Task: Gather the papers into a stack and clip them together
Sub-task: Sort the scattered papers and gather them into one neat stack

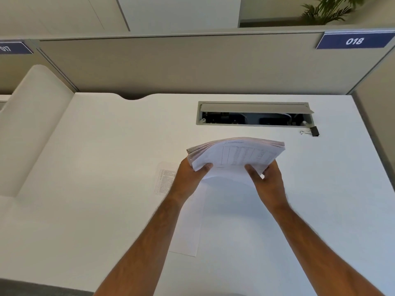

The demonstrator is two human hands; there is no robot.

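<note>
The left hand [190, 174] and the right hand [269, 178] each have a closed grip on one stack of papers [237, 153], held above the white surface [106, 167]. One loose sheet [186, 231] lies below it. One binder clip [312, 131] lies beside the open cable tray [254, 116], with wires inside. Grey partitions [181, 65] stand behind.

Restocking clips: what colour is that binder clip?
Black body, silver wire handles; head view.
</note>
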